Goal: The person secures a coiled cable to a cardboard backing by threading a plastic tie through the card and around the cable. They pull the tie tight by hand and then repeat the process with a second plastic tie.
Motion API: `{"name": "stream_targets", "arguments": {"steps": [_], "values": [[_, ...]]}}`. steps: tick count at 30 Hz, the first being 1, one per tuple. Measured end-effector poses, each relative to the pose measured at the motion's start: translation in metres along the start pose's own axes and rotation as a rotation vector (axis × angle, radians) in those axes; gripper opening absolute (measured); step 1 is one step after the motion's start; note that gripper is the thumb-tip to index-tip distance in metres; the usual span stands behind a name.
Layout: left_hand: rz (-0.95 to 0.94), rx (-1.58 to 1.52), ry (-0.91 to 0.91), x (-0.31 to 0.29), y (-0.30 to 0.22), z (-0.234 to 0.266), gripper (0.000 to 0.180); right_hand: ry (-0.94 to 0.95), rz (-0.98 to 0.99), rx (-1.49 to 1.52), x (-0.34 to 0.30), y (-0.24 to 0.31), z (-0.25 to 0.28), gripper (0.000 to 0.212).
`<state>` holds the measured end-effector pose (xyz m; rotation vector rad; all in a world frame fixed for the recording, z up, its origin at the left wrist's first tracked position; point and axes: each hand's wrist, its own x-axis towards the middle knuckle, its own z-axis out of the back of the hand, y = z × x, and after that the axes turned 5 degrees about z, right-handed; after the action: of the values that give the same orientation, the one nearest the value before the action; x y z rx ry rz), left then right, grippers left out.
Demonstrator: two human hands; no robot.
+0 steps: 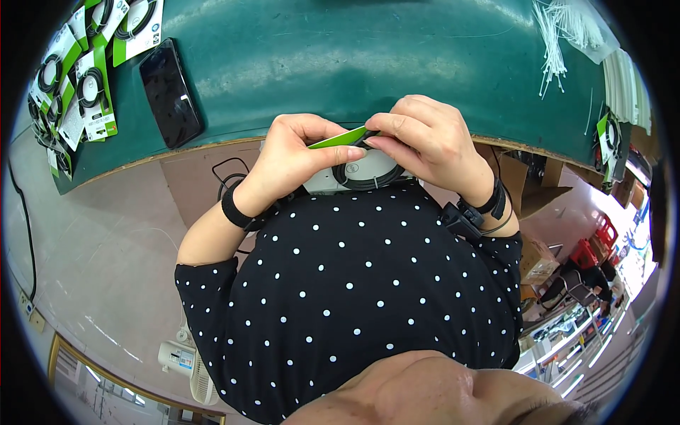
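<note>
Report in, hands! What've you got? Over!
Left hand holding green-and-white card. Right hand at card's edge, by coiled black cable; exact pinch unclear. Black phone on green table, off left, out of the way.

Counter (319,71): green
Packs (92,88): heaped at left end
Phone (166,88): near front edge, beside packs
Ties (554,53): toward far right corner, with clear bag (593,39)

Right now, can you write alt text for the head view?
A person's left hand and right hand hold a green-and-white card with coiled black cable beside a green tabletop bearing carded black cables, a black rectangular phone and thin white strips.
</note>
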<state>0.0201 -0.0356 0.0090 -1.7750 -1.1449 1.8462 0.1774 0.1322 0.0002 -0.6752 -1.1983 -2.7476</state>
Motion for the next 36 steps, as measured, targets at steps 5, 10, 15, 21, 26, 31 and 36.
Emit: {"name": "stream_targets", "arguments": {"steps": [5, 10, 15, 21, 26, 31, 36], "values": [[-0.034, 0.033, -0.022, 0.0, -0.004, 0.002, 0.018, 0.001, 0.001, -0.021, 0.008, -0.001, 0.005, 0.025], [-0.042, 0.01, -0.011, 0.001, -0.003, 0.003, 0.017, -0.002, 0.003, -0.025, 0.011, -0.006, 0.003, 0.027], [-0.08, -0.003, -0.016, 0.0, -0.002, 0.006, 0.017, -0.157, -0.059, 0.069, 0.009, -0.001, 0.0, 0.027], [-0.054, -0.072, -0.05, 0.003, 0.001, 0.014, 0.016, -0.017, 0.013, 0.009, 0.007, -0.006, 0.0, 0.026], [-0.072, -0.091, -0.038, 0.004, 0.004, 0.013, 0.017, -0.066, 0.016, 0.039, 0.01, -0.004, -0.011, 0.024], [-0.21, -0.303, -0.135, 0.005, 0.0, 0.017, 0.019, -0.306, -0.213, -0.064, 0.023, 0.006, 0.0, 0.022], [-0.322, -0.452, -0.192, 0.009, -0.013, 0.014, 0.019, -0.349, -0.123, -0.267, 0.028, 0.001, -0.001, 0.022]]}}
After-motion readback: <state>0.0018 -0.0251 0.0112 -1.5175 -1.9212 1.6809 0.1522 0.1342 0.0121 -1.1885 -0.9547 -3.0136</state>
